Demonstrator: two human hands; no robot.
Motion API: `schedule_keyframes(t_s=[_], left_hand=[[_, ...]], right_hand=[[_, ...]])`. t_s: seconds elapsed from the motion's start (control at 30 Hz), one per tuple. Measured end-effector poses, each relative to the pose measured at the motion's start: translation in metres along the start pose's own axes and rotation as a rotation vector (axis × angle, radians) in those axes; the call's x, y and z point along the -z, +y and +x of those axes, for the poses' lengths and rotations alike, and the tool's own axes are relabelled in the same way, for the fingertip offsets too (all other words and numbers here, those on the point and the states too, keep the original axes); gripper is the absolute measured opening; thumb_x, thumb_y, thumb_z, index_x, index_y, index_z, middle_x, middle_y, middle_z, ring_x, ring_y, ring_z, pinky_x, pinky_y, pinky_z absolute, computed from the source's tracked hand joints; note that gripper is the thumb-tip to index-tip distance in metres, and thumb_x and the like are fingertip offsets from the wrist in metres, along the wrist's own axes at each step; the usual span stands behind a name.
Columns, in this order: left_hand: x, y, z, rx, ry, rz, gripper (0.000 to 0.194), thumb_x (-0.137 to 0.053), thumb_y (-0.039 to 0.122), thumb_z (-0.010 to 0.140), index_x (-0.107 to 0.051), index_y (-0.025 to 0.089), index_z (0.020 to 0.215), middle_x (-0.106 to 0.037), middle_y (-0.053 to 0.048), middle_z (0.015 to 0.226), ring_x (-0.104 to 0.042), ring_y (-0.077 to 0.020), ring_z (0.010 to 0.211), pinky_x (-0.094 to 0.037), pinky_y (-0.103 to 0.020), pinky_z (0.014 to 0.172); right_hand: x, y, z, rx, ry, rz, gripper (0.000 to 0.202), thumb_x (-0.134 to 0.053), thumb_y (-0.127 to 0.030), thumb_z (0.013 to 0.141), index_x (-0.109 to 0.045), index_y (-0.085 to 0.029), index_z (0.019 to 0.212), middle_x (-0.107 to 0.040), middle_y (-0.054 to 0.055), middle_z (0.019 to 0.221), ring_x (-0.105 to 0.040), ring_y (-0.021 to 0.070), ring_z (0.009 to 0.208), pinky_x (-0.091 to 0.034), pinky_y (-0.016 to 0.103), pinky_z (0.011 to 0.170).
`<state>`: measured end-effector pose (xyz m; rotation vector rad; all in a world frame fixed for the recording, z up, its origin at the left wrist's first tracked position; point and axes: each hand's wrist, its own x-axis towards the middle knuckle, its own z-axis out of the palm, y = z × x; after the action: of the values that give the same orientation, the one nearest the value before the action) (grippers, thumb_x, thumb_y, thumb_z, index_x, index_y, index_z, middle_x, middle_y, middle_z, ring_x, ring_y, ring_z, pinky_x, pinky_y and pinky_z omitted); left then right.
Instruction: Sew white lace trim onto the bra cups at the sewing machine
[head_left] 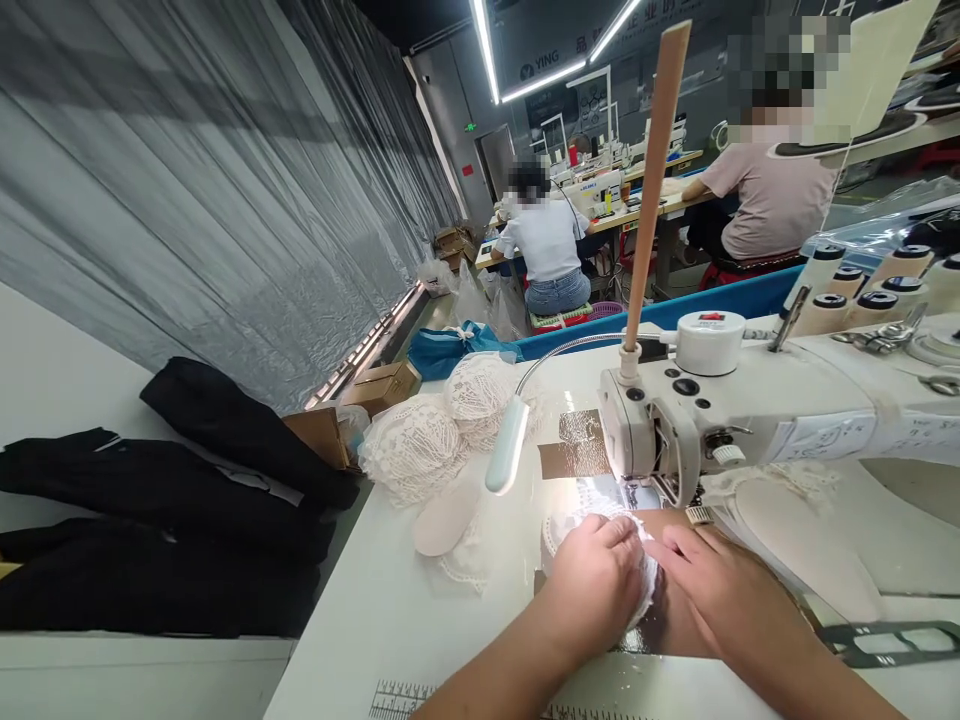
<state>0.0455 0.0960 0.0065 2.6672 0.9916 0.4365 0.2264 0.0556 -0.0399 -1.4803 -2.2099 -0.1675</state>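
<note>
A white lace cup (556,530) lies on the table below the head of a sewing machine (634,430). My left hand (600,570) is over the cup, its fingers bent and closed on the lace edge. From the right, my right hand (694,570) touches the same edge with a fingertip, its other fingers curled; whether it grips any lace is hidden. The machine's lamp (507,448) hangs to the left. Lace cups (414,445) are heaped at the back left, with a beige pad (446,520) in front of them.
Beige pieces (799,535) lie under the machine arm. Thread cones (829,310) stand on top at the right. A ruler strip (401,697) runs along the near edge. Black garments (165,510) lie at the left. Two people sit farther back at other machines.
</note>
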Motion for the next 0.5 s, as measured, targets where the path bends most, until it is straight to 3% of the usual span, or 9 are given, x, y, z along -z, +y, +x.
schedule_keyframes(t_s=[0.17,0.37,0.5], left_hand=[[0.002,-0.017,0.012,-0.072,-0.011,0.0,0.024,-0.046,0.015,0.087,-0.063,0.014,0.103,-0.067,-0.011,0.111,-0.057,-0.0204,0.089,-0.051,-0.034,0.083],[-0.001,-0.037,0.02,-0.114,-0.006,-0.035,0.031,-0.048,0.013,0.085,-0.062,0.013,0.112,-0.066,-0.011,0.117,-0.058,-0.0221,0.099,-0.051,-0.036,0.087],[-0.004,-0.043,0.019,-0.135,0.01,-0.058,0.035,-0.049,0.014,0.085,-0.06,0.014,0.118,-0.065,-0.011,0.12,-0.059,-0.0223,0.101,-0.051,-0.037,0.088]], right_hand=[[-0.003,-0.004,0.009,-0.047,0.026,-0.1,0.049,-0.04,0.003,0.072,-0.066,-0.025,0.103,-0.066,0.003,0.1,-0.057,0.0171,0.068,-0.047,0.03,0.059],[-0.002,-0.006,0.016,-0.047,-0.028,-0.157,0.049,-0.041,0.001,0.072,-0.065,-0.025,0.107,-0.068,0.002,0.096,-0.05,0.0131,0.047,-0.041,0.029,0.042],[-0.003,-0.004,0.015,-0.04,-0.079,-0.172,0.049,-0.044,-0.001,0.073,-0.062,-0.025,0.112,-0.067,0.002,0.1,-0.051,0.0121,0.047,-0.041,0.027,0.042]])
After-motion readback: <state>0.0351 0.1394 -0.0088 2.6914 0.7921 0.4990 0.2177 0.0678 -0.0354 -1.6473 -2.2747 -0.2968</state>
